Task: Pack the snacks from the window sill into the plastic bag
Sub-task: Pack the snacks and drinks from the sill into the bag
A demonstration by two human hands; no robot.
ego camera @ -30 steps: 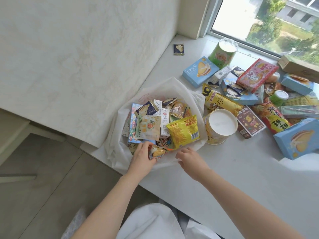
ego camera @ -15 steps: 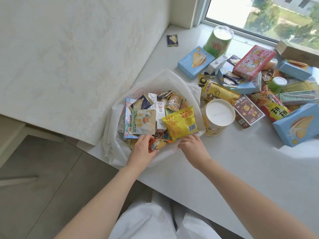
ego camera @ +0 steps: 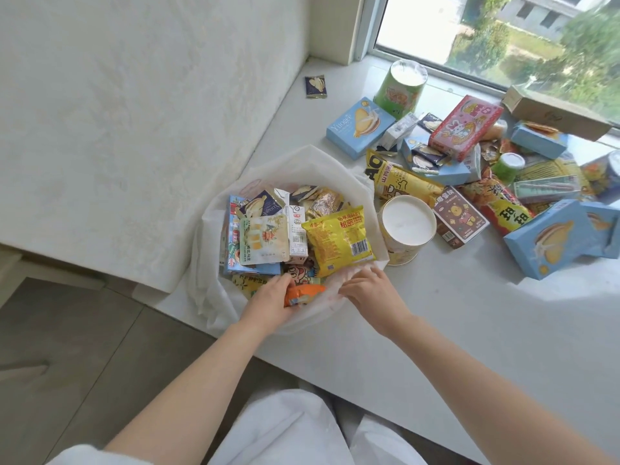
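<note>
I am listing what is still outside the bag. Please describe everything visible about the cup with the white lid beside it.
The yellow paper cup stands upright on the window sill, at the right edge of the plastic bag. Its flat white lid is sealed; yellow printed sides show below. A yellow snack packet lies behind it and a brown box at its right. No hand touches it.

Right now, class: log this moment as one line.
left hand: grips orange packet in plastic bag | right hand: on bag rim | sill snacks: many unpacked
</note>
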